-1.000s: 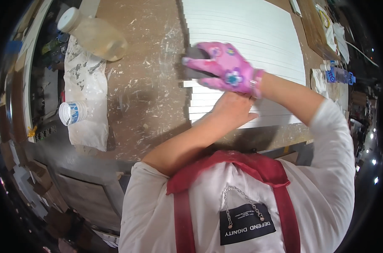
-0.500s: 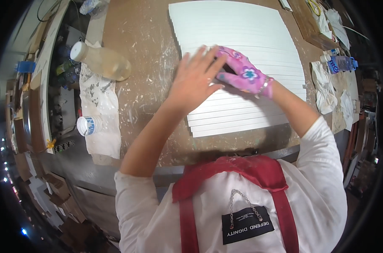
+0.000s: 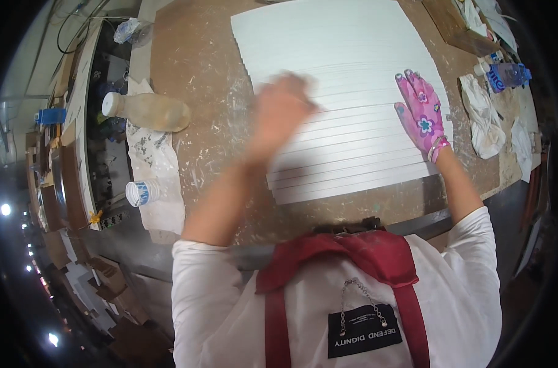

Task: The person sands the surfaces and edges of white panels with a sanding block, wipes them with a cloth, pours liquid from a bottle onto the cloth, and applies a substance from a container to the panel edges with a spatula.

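Note:
A fanned stack of white sheets [image 3: 340, 141], their edges overlapping in steps, covers the middle of the worktable. My right hand [image 3: 421, 116], in a pink flowered glove, lies flat along the stack's right side with its fingers stretched out. Bare and smeared by motion, my left hand [image 3: 283, 107] is over the left part of the stack. Its fingers look bent, but the blur hides whether they hold anything or touch the paper.
The brown worktable [image 3: 208, 55] is scuffed and paint-spotted. At left a cloudy bottle [image 3: 156, 111] lies on a stained cloth [image 3: 162, 211], near a white cup [image 3: 141, 193]. A wooden box [image 3: 457, 30], a blue-labelled bottle [image 3: 506, 76] and a crumpled cloth [image 3: 484, 122] are at right.
My hands have parted. The gloved right hand has moved right from beside the left hand to the stack's right side. The left hand's outstretched fingers have become bent and blurred.

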